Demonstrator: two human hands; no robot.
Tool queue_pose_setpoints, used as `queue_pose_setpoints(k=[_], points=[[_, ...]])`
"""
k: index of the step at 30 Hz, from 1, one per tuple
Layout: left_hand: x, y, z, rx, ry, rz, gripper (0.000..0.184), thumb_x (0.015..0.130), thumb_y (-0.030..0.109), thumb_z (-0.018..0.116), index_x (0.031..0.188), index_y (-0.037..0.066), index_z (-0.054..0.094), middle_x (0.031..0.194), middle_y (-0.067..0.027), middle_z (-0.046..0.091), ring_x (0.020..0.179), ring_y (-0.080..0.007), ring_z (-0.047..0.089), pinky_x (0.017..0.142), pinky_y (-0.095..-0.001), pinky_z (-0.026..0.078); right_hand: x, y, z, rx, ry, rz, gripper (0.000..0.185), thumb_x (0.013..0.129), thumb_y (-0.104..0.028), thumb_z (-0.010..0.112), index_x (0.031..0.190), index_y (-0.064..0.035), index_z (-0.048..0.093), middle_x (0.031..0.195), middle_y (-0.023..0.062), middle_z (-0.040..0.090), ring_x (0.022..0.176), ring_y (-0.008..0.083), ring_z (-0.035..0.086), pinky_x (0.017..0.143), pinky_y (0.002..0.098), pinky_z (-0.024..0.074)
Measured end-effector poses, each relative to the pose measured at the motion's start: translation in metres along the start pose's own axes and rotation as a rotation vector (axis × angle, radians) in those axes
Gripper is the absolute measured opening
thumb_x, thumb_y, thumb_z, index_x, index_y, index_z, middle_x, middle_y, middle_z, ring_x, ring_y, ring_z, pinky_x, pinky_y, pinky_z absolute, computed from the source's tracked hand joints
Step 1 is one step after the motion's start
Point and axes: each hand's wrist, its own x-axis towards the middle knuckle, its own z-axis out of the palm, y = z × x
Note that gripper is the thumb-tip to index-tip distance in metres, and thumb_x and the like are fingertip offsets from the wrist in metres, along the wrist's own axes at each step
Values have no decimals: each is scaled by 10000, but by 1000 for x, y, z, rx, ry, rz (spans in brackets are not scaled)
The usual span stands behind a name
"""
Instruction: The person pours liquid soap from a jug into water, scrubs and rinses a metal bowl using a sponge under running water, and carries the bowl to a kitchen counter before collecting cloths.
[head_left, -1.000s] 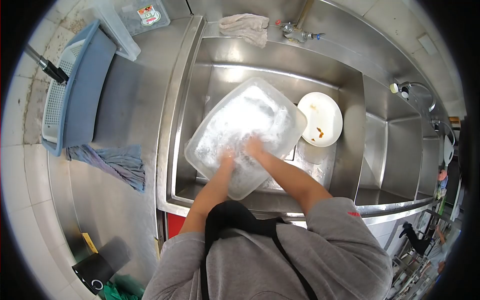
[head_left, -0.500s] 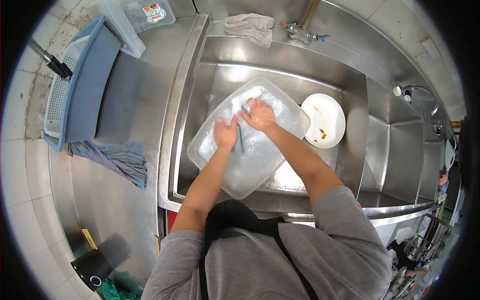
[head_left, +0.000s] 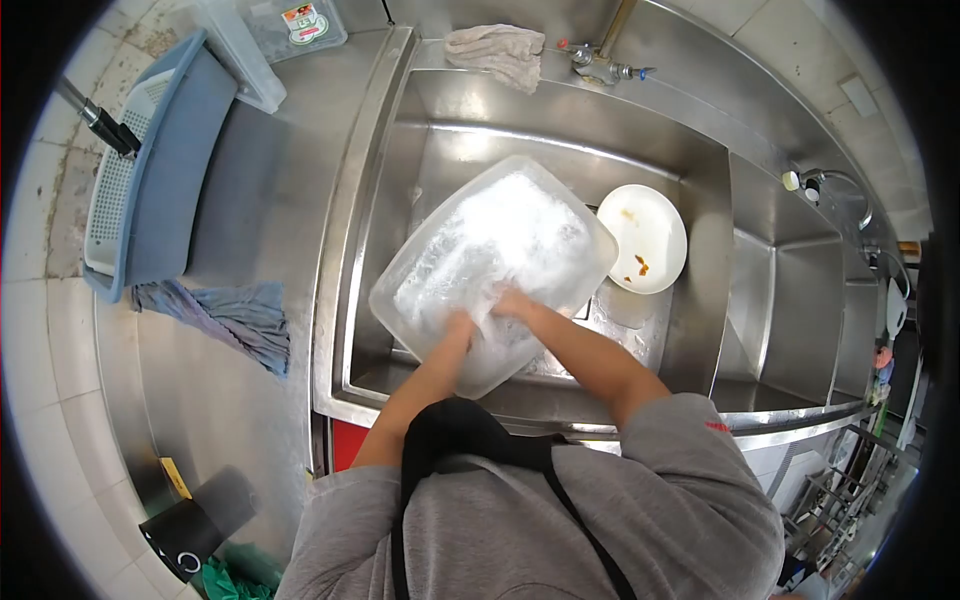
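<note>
A translucent plastic tub of water topped with white foam sits in the steel sink. Both hands are down in the water near the tub's front side. My left hand is sunk past the knuckles, its fingers hidden by suds. Beside it, my right hand is also partly under, blurred by splashing. Whether either one holds anything does not show. To the right of the tub, touching or very close to its corner, a white plate with brown food scraps lies in the sink.
A beige cloth hangs on the sink's back ledge beside a tap. On the left counter are a blue basin with a white basket inside, a blue-grey rag and a black container. More sink bowls adjoin on the right.
Both hands have moved from the tub's middle toward its near side and sunk deeper. White foam now covers much more of the water. The dark green strip near the left hand is out of sight.
</note>
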Motion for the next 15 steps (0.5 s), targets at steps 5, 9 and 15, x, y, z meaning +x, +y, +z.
queue_pose_setpoints(k=[5, 9, 15], points=[[-33, 67, -14, -857, 353, 276, 392, 845, 293, 437, 1063, -25, 509, 940, -101, 580, 759, -230, 579, 625, -366, 468, -33, -114, -91, 1145, 494, 166, 389, 760, -310, 579, 1025, -27, 544, 1027, 166, 568, 959, 252, 529, 846, 348, 394], [-26, 112, -31, -867, 305, 439, 348, 825, 279, 447, 996, -11, 538, 906, -141, 597, 729, -306, 587, 691, -402, 455, -30, -130, -157, 689, 471, 123, 373, 774, -379, 549, 879, -26, 605, 860, 188, 605, 797, 286, 579, 753, 344, 442], [-49, 120, -52, 331, 605, 490, 445, 773, 413, 520, 1031, 51, 510, 1069, -190, 524, 939, -331, 522, 766, -396, 413, -18, -112, -190, -221, 343, 94, 486, 749, -357, 563, 1112, -44, 480, 1063, 186, 512, 951, 311, 517, 795, 397, 427]])
